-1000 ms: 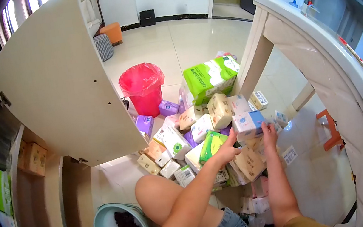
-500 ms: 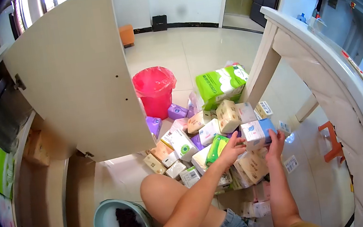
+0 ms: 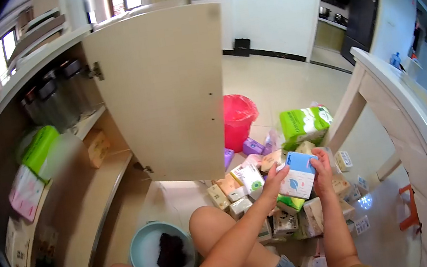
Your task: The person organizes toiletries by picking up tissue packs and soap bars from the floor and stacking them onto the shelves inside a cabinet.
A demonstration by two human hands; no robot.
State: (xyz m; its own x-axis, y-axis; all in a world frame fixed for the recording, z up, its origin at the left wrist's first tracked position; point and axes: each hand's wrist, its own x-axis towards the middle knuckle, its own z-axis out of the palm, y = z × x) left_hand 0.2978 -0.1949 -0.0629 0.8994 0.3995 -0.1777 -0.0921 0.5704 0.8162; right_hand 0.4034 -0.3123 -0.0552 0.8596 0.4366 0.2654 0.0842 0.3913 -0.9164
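A blue and white tissue pack [image 3: 297,179] with a leaf print is held up above the pile, tilted with its broad face toward me. Along its left edge lies my left hand [image 3: 273,184], closed on it. My right hand [image 3: 322,169] grips the opposite edge, thumb near the blue top. Below and behind it spreads a heap of tissue packs, among them a white pack with a green flower print [image 3: 252,178] and a green pack [image 3: 291,203] partly hidden by the held one.
An open cabinet door [image 3: 170,96] stands at left; shelves [image 3: 114,164] behind it hold tissue packs and glass jars. A blue basin [image 3: 139,247] with dark cloth and water sits by my knees. Beyond are a pink bin [image 3: 239,124], a large green pack [image 3: 305,125] and a white table [image 3: 411,100].
The view has turned left, showing more of the cabinet shelves. The blue and white pack has been lifted and tipped upright, and my left hand has closed on its left side.
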